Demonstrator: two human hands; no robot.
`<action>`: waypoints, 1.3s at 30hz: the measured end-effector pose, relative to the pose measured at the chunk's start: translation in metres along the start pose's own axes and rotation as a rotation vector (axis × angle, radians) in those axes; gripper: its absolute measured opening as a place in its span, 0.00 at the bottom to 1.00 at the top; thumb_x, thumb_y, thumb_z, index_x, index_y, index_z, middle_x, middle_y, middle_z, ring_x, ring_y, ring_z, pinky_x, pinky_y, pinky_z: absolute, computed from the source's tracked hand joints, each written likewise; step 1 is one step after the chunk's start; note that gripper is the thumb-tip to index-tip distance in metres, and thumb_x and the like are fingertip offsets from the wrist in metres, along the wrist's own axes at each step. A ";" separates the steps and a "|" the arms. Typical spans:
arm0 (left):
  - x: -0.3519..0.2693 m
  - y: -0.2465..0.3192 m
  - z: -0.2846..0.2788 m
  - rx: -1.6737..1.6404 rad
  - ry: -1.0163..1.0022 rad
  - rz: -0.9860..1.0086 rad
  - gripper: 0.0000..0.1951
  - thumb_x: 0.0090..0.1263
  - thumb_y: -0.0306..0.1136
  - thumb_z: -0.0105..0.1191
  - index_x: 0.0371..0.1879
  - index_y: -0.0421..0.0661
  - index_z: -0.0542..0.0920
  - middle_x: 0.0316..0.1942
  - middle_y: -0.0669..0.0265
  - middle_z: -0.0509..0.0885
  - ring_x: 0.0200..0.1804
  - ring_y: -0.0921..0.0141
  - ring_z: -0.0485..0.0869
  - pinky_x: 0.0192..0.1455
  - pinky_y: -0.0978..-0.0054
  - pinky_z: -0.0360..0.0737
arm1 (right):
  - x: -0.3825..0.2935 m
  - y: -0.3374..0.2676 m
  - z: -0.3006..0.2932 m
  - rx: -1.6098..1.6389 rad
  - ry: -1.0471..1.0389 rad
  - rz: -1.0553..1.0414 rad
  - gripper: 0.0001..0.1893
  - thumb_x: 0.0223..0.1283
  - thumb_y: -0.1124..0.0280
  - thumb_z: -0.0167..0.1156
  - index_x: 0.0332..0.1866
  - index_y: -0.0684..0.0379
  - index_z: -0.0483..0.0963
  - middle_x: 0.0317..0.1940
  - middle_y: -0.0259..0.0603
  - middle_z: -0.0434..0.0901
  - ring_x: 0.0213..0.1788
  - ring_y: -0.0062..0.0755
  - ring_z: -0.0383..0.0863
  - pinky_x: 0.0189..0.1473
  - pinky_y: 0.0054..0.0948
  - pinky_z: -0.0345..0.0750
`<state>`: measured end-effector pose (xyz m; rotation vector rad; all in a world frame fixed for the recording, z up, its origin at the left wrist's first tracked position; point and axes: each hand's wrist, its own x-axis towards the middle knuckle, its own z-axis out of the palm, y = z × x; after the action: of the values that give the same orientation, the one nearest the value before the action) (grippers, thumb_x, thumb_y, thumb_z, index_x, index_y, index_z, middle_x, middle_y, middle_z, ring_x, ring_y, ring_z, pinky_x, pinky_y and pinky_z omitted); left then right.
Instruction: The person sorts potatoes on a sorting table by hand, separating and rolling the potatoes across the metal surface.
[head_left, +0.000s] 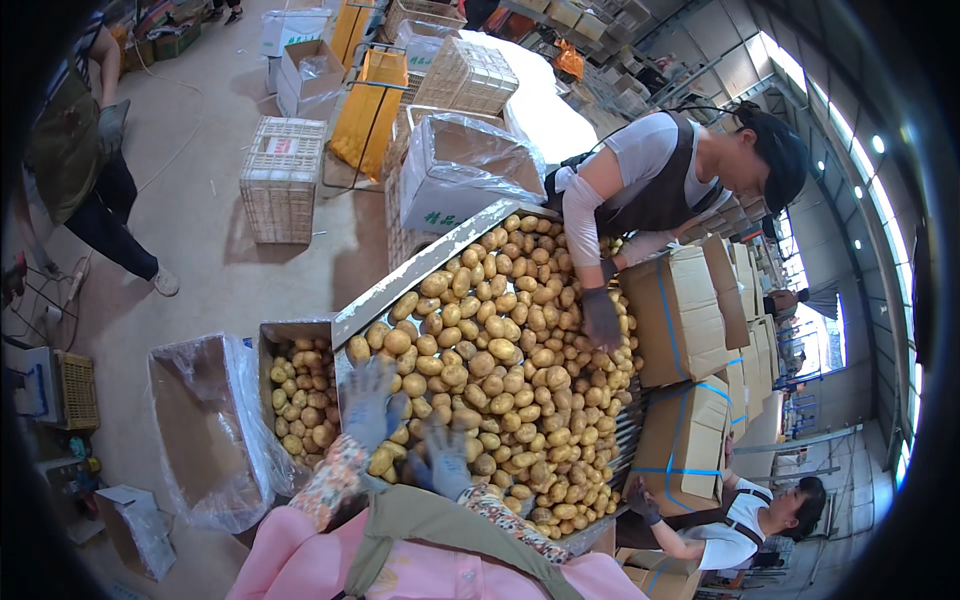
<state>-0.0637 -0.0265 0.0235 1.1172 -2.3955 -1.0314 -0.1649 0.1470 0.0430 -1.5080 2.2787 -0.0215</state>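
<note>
Many potatoes (517, 360) cover a metal sorting table with a worn raised rim (427, 270). My left hand (369, 405), in a grey-blue glove, lies over the table's left edge with its fingers spread, close to a cardboard box of potatoes (304, 397). Nearer to me, my right hand (444, 454), gloved alike and slightly blurred, rests among the potatoes at the near side, its fingers apart. Whether either palm touches a potato is hidden. Across the table a co-worker's gloved hand (601, 319) reaches over the potatoes, apart from mine.
An open plastic-lined carton (210, 427) stands at the left, another lined carton (472, 165) beyond the rim. Strapped cartons (679, 442) are stacked at the right, beside a second co-worker (739, 517). A white crate (281, 184) stands on the floor; another person (82, 135) is at upper left.
</note>
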 end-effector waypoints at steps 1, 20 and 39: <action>0.009 0.014 0.008 -0.036 -0.001 0.071 0.32 0.75 0.48 0.50 0.77 0.53 0.65 0.79 0.54 0.62 0.81 0.47 0.54 0.81 0.38 0.45 | 0.002 -0.005 -0.005 -0.083 -0.145 -0.146 0.36 0.69 0.51 0.54 0.79 0.55 0.58 0.81 0.48 0.50 0.80 0.74 0.42 0.77 0.66 0.46; -0.076 -0.056 -0.026 0.211 0.137 -0.091 0.31 0.72 0.45 0.53 0.74 0.50 0.69 0.77 0.50 0.62 0.78 0.41 0.55 0.78 0.36 0.49 | -0.045 0.055 -0.011 0.030 -0.122 0.038 0.39 0.67 0.46 0.58 0.81 0.40 0.56 0.82 0.56 0.46 0.80 0.76 0.41 0.77 0.66 0.50; -0.076 -0.099 -0.017 0.275 0.003 -0.009 0.34 0.75 0.53 0.51 0.78 0.59 0.64 0.81 0.56 0.58 0.79 0.42 0.56 0.79 0.38 0.49 | -0.112 0.134 -0.033 -0.151 0.187 0.013 0.28 0.58 0.62 0.63 0.67 0.46 0.75 0.65 0.63 0.74 0.68 0.68 0.70 0.72 0.60 0.64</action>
<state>0.0482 -0.0206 -0.0333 1.2163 -2.5895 -0.7155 -0.2569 0.2947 0.0786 -1.6278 2.4867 0.0143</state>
